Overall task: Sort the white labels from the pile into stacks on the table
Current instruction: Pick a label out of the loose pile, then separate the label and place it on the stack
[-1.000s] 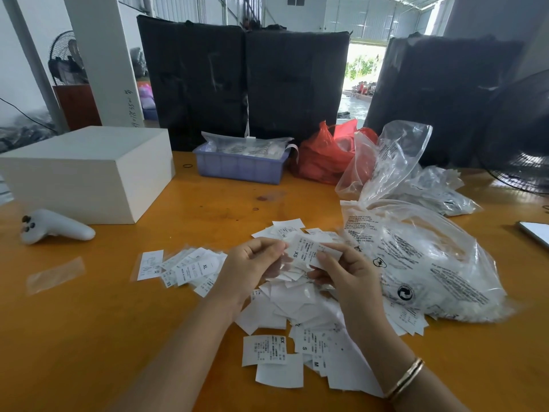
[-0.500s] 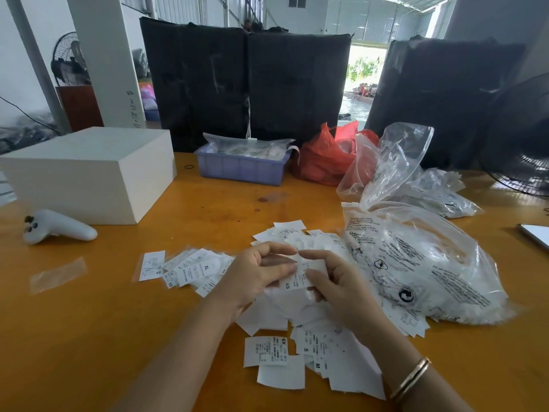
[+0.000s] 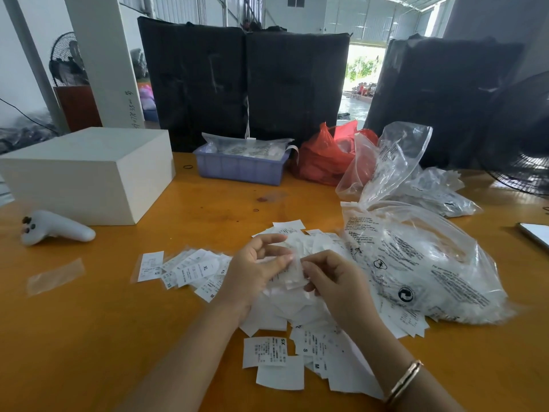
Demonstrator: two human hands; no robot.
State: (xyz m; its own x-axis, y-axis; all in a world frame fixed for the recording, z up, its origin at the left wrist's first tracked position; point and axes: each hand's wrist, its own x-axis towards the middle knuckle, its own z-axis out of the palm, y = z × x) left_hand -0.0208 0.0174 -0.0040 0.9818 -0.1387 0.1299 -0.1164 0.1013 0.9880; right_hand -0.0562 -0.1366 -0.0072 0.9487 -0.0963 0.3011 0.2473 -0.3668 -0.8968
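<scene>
Head view: both hands are meeting over the pile of white labels [image 3: 297, 304] on the glossy orange counter [image 3: 89, 337]. The left hand [image 3: 255, 272] and right hand [image 3: 335, 281] are each pinching one thin label [image 3: 294, 269] in a narrow grip. A crinkled clear bag [image 3: 421, 263] is crowding the pile's right; a fanned stack [image 3: 190, 269] is lying left.

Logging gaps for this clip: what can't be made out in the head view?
- Size on the label pinched between left hand and right hand: motion blur.
- Labels lower in the pile: covered by both hands.
- Purple tray contents: under a clear bag.
- Flat white thing at right: cut off by the edge.
</scene>
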